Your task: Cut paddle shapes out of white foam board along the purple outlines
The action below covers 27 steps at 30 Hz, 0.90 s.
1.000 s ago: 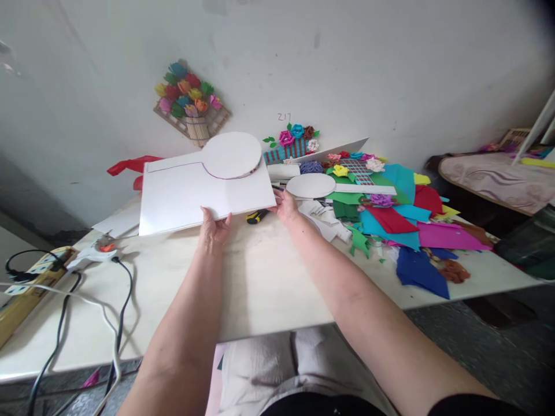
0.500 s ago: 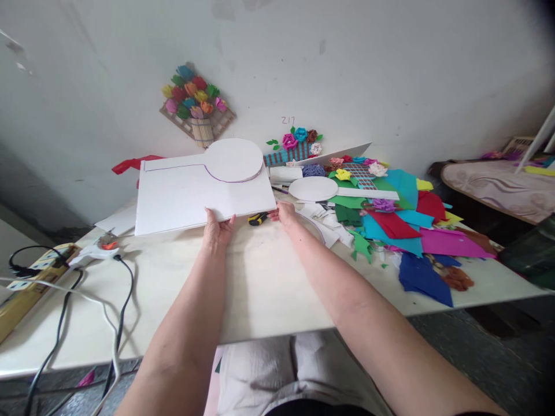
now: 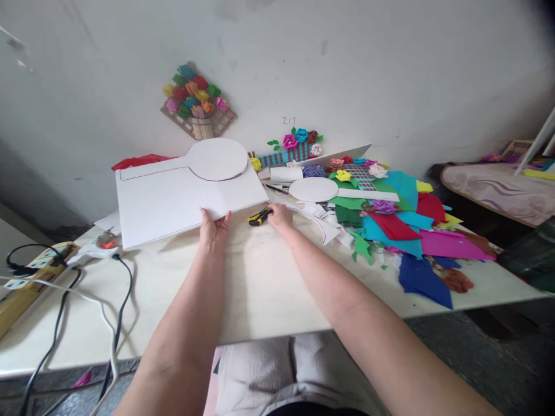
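My left hand [image 3: 213, 226] pinches the near edge of a large white foam board [image 3: 173, 199] and holds it tilted above the table. A white paddle-shaped cut-out [image 3: 217, 159] lies on the board, with a purple line traced round it. My right hand [image 3: 280, 215] rests on the table, off the board's right corner. Its fingers close on a yellow and black utility knife [image 3: 259, 216] lying on the table.
Coloured paper sheets and paper roses [image 3: 390, 214] pile up at the right. A second white paddle cut-out [image 3: 314, 189] lies among them. A glue gun [image 3: 97, 248], cables and a power strip [image 3: 26, 271] sit at the left. A paper flower basket [image 3: 197, 104] hangs on the wall.
The board has shifted left with my left hand. My right hand has let go of the board's right corner and dropped onto the utility knife.
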Motion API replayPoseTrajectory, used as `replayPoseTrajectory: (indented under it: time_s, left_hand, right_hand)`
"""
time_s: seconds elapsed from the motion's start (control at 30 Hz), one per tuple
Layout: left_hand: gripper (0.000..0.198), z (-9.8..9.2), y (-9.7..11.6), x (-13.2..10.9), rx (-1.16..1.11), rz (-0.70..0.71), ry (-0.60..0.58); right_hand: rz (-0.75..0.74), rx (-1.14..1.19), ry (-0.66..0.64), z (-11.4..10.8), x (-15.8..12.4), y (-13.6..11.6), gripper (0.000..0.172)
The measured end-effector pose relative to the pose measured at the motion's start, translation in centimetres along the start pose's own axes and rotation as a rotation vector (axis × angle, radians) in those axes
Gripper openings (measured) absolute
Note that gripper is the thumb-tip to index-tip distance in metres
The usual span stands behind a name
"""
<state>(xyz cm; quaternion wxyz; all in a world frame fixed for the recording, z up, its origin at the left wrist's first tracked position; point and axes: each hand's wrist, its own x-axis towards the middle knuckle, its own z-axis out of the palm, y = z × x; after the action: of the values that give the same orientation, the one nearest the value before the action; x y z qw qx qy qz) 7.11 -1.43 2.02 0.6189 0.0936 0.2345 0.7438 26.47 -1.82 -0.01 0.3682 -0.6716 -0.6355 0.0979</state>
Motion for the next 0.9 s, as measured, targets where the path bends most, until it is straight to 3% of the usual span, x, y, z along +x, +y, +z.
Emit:
replayPoseTrajectory:
  time_s: [0.1,0.23,0.63,0.83,0.9]
  left_hand:
    - [0.032,0.1,-0.2,-0.2,-0.002,-0.012,0.014]
    - [0.030,0.2,-0.5,-0.4,-0.007,-0.034,0.015]
    - [0.022,-0.1,-0.6,0.2,0.002,0.009,0.042]
    - [0.015,-0.2,-0.7,0.2,0.007,0.011,0.056]
    - [0.013,-0.3,-0.7,0.3,0.012,0.017,0.055]
  right_hand:
    - [-0.095,-0.235,-0.095,-0.4,-0.4,-0.4,0.039]
    - [-0.164,-0.365,-0.135,-0.6,-0.8,-0.9,0.042]
    - [-0.144,-0.311,-0.159,-1.2,-0.8,-0.9,0.041]
    - [-0.339,-0.389,-0.247,-0.7,-0.7,-0.2,0.057]
    - [-0.381,-0.415,-0.253,-0.7,-0.7,-0.1,0.054]
